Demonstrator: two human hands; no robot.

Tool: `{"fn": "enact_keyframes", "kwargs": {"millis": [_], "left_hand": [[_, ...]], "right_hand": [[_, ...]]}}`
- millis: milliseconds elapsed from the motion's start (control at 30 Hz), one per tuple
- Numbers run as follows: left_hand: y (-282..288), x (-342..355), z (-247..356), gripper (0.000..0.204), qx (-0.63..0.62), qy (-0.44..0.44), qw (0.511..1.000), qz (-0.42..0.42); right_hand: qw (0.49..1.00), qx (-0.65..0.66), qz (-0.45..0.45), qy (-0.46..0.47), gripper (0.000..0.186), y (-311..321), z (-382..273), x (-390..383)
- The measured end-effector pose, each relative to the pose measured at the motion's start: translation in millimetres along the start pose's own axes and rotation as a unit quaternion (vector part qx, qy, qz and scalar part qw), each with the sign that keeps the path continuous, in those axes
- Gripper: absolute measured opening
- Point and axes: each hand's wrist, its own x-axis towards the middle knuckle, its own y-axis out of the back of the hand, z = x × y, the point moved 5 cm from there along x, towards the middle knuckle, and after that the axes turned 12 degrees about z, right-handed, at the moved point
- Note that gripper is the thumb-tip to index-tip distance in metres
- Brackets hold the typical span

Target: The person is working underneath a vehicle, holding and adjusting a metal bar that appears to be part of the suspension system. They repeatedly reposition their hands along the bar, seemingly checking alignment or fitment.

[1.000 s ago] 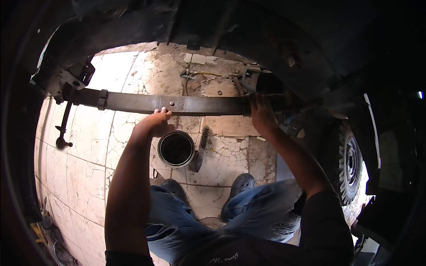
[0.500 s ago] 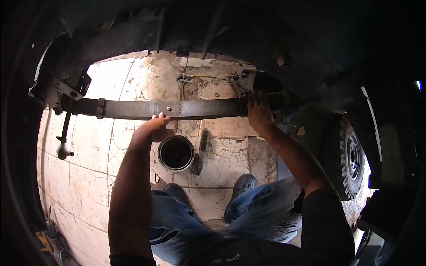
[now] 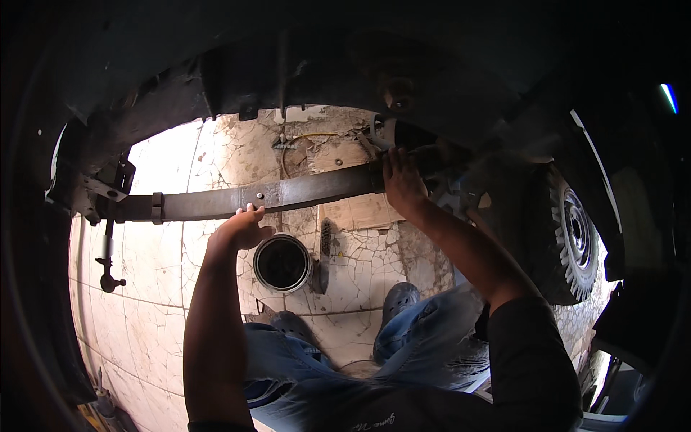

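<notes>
A long, curved steel leaf spring (image 3: 309, 190) spans the view from left to right under a dark vehicle body. Near its middle, by a small bolt head (image 3: 260, 195), my left hand (image 3: 245, 227) grips the near edge; its fingertips show over the edge and the palm is below. Farther right, my right hand (image 3: 405, 184) lies across the spring, fingers together and reaching over it, beside a dark clamp. Its thumb is hidden. A metal clip (image 3: 157, 207) wraps the spring's left part. The right end is lost in shadow.
An open round can (image 3: 282, 263) stands on the cracked tile floor (image 3: 155, 324) beneath the spring. Beside it lies a wire brush (image 3: 325, 252). A rod with a ball joint (image 3: 108, 277) hangs at the left. A treaded wheel (image 3: 576, 237) stands at the right. Flattened cardboard (image 3: 353, 214) lies beyond.
The view has shifted, and the leaf spring now slants, its left part lower in the picture and its right part higher. Both hands keep their places on it.
</notes>
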Motion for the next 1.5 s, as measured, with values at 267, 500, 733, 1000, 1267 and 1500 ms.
{"fn": "enact_keyframes", "kwargs": {"millis": [267, 500, 733, 1000, 1267, 1500], "left_hand": [[-1, -1, -4, 0.077, -0.018, -0.001, 1.0, -0.002], [2, -1, 2, 0.076, 0.0, -0.002, 1.0, 0.002], [-4, -2, -11, 0.076, -0.048, -0.014, 0.999, 0.016], [0, -2, 1, 0.078, -0.014, -0.005, 1.0, 0.004], [-9, -2, -12, 0.076, -0.021, -0.012, 0.999, 0.026], [-5, 3, -3, 0.077, -0.008, -0.005, 1.0, 0.01]], "right_hand": [[0.999, 0.045, 0.01, 0.0, 0.059, -7, -14, -19], [0.995, 0.097, 0.029, -0.015, 0.061, -17, 2, 4], [0.996, 0.081, 0.013, -0.018, 0.06, -18, -12, -17], [0.992, 0.091, 0.086, -0.029, 0.059, -20, 3, 7], [0.997, 0.074, 0.015, -0.011, 0.058, -8, -11, -16], [0.988, 0.112, 0.098, -0.04, 0.059, -19, 2, 7]]}}
